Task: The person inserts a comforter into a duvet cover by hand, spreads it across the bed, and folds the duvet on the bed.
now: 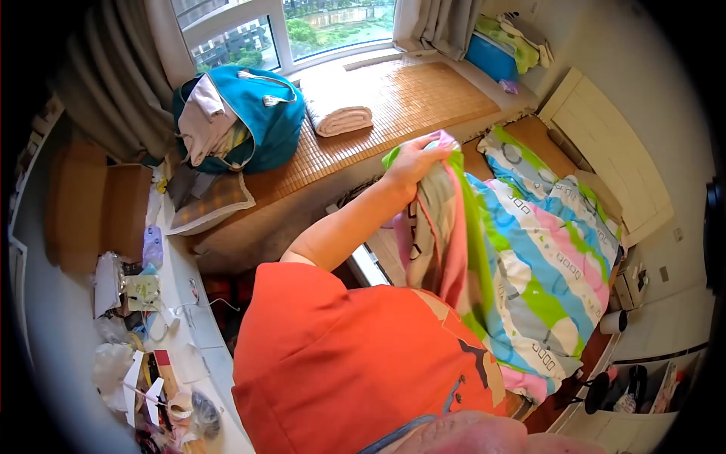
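My left hand is raised in front of me, its fingers closed around a bunched edge of a quilt. The held part hangs down in folds, showing green, pink and greyish beige. The rest of the quilt lies spread over the bed, with blue, white, green and pink stripes and small printed squares. My left arm stretches out from an orange shirt, which fills the lower middle of the view. My right hand is out of sight.
By the window, a teal bag stuffed with cloth stands on a bamboo mat, near a rolled pale quilt. A plaid cushion leans below the bag. Clutter covers the white desk at left. A cream headboard borders the bed.
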{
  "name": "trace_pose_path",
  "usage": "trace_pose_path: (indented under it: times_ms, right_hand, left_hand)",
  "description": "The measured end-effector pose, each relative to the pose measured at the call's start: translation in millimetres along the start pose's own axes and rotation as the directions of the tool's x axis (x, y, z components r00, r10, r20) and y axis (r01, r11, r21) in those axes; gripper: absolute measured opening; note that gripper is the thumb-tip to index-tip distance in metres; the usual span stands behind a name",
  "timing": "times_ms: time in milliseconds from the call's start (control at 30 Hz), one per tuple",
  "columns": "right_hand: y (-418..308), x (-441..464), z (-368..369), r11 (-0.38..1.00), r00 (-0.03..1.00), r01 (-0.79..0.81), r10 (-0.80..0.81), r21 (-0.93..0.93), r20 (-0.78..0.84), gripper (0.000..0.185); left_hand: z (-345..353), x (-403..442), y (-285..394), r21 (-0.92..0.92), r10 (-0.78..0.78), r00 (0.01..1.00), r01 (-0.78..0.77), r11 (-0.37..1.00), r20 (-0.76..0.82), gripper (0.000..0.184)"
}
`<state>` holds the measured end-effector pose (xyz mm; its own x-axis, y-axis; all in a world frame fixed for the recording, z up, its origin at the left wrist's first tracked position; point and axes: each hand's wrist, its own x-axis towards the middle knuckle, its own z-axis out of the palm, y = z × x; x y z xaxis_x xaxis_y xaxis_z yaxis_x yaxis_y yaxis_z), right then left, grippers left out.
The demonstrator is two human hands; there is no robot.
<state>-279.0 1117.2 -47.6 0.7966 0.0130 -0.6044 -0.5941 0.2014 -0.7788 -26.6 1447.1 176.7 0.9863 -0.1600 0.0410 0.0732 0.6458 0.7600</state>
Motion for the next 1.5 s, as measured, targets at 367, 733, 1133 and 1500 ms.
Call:
trace_pose_path:
  times_ms: [367, 733, 1133, 1500]
  right_hand:
    - [32, 34, -54, 0.999, 0.999, -0.008, 0.006, -0.038, -0.049, 0.041]
    - [51, 40, -121, 0.995, 0.968, -0.056, 0.034, -0.083, -0.248, 0.040]
    - [91, 32, -170, 0.988, 0.894, -0.132, 0.084, -0.079, -0.441, 0.039]
    - [134, -9, -184, 0.959, 0.776, -0.281, 0.218, -0.016, -0.592, 0.039]
  left_hand:
    - [75, -49, 71, -0.068, -0.094, 0.981, 0.107, 0.992, 0.170, 0.021]
    - [33, -57, 75, -0.044, 0.029, 0.995, -0.025, 0.999, 0.094, 0.019]
    - [-21, -1, 57, 0.139, -0.045, 0.966, 0.082, 0.987, -0.253, 0.032]
    - [-162, 117, 67, 0.808, 0.635, 0.760, -0.286, 0.515, -0.136, 0.041]
